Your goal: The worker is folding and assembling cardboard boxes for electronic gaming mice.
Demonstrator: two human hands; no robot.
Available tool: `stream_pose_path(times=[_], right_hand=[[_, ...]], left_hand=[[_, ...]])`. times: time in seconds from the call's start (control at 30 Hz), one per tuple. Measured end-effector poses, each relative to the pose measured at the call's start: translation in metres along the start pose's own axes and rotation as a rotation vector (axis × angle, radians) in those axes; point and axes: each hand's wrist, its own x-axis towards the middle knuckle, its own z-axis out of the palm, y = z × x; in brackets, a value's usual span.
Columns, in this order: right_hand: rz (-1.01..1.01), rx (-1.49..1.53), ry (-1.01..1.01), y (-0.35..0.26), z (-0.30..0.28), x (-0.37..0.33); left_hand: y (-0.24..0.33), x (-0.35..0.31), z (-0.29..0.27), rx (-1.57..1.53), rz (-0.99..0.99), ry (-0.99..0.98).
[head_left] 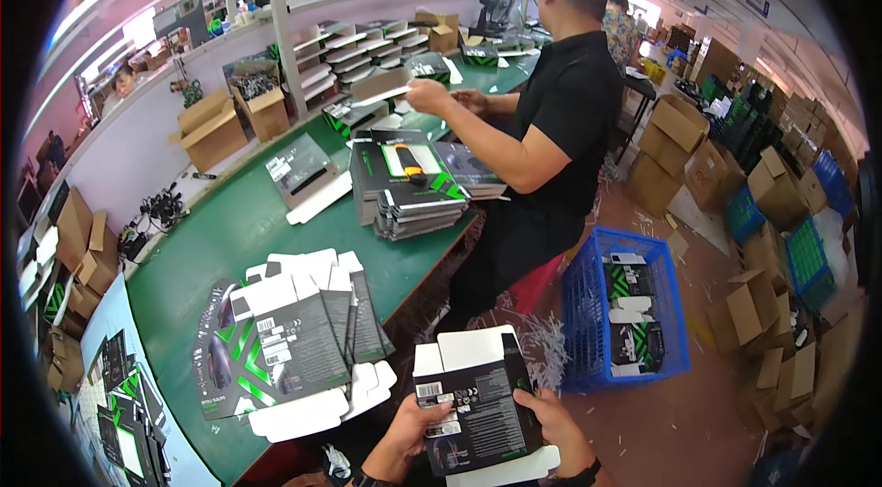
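box in hand, half folded, more flats waiting

both hands hold a dark carton (478, 400) low in front, off the bench (211, 239) edge: left hand (413, 432) clamps its left side, right hand (551, 423) its right. its white flaps seem open at both ends, so closing is left. long axis runs near to far, top flaps pointing away. a stack of flats (285, 340) lies unfolded.
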Motion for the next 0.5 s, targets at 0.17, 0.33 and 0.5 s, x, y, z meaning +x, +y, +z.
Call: stream_pose_path(times=[0.17, 0.33, 0.5], right_hand=[[-0.058, -0.356, 0.037, 0.004, -0.012, 0.009], [-0.427, -0.61, 0.177, 0.012, -0.02, 0.012], [-0.21, -0.258, 0.073, 0.02, -0.023, 0.021]], left_hand=[[0.002, 0.004, -0.001, -0.102, -0.072, -0.068], [0.0, 0.009, -0.006, -0.164, -0.096, -0.13], [-0.001, 0.026, -0.012, -0.034, -0.089, -0.057]])
